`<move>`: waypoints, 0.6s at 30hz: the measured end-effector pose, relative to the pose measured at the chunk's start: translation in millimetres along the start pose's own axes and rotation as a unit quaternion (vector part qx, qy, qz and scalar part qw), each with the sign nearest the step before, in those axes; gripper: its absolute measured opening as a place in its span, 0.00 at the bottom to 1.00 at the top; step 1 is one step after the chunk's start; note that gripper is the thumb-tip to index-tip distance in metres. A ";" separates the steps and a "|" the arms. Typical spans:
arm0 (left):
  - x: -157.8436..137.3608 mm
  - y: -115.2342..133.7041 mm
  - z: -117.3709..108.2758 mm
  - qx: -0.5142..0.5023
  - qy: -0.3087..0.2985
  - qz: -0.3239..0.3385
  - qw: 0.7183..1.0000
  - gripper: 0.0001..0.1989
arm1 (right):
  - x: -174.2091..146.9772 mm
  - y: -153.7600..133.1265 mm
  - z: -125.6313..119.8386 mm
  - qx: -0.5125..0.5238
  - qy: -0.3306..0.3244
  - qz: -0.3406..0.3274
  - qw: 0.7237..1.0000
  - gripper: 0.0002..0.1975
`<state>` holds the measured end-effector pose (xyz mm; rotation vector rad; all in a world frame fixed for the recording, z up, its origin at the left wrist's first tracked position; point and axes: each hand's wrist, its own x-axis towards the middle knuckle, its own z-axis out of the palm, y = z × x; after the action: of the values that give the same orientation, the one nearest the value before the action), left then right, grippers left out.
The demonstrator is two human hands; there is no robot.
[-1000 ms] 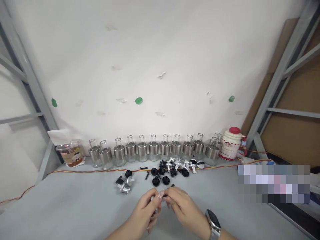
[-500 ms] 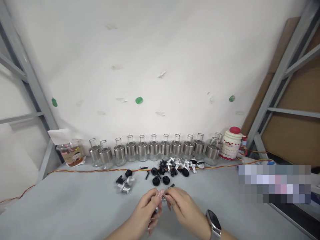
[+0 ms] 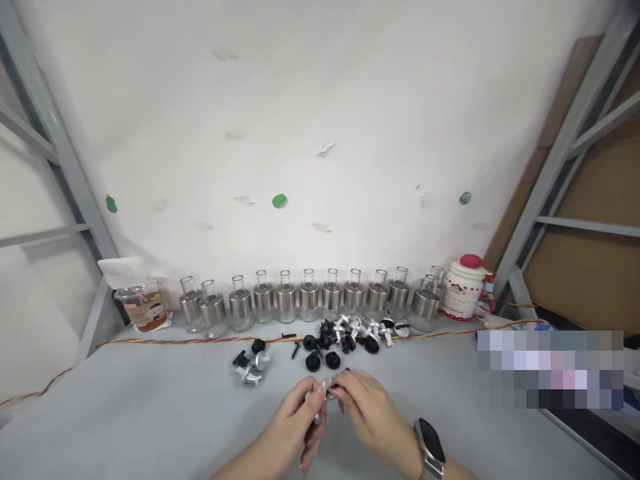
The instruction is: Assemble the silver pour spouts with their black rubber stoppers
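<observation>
My left hand (image 3: 300, 413) is closed around a small silver pourer part (image 3: 317, 418), mostly hidden by the fingers. My right hand (image 3: 365, 407), with a watch on the wrist, pinches at the top end of the same part, its fingertips meeting those of the left. Just beyond the hands lie black round stoppers (image 3: 333, 361) and a heap of silver and black pourer pieces (image 3: 355, 327). A smaller group of silver and black pieces (image 3: 249, 370) rests to the left. Short black sticks (image 3: 295, 350) lie between the two groups.
A row of glass bottles with metal sleeves (image 3: 309, 297) stands along the white wall. A twisted red and yellow wire (image 3: 165, 342) crosses the table. A plastic cup (image 3: 147, 310) is at the left, a red-lidded jar (image 3: 463, 290) at the right. Grey metal posts flank the table (image 3: 150, 400).
The right fingers have shifted slightly at the top of the silver part, and the left lower fingers have moved down a little. The pieces on the table look unmoved.
</observation>
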<state>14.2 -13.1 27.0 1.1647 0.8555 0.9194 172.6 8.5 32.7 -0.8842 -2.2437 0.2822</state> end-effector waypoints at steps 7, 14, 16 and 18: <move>0.2 0.0 -2.0 0.014 0.020 0.015 1.000 0.14 | 2.3 -1.4 -2.6 0.049 -0.026 0.028 0.998 0.10; -1.1 4.2 -0.8 0.003 0.040 0.016 0.999 0.15 | 5.5 -3.1 -4.0 0.102 -0.035 0.045 0.993 0.14; -0.8 3.4 -1.1 -0.004 0.039 0.008 0.999 0.15 | 5.2 -3.2 -4.1 0.104 -0.031 0.040 0.993 0.13; -0.5 2.1 -1.9 -0.011 0.035 -0.003 0.999 0.15 | 4.7 -3.3 -4.0 0.105 -0.029 0.036 0.993 0.12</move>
<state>11.9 -12.5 28.7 1.1158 0.9025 0.9665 171.2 9.0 39.5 -0.8544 -2.1885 0.5735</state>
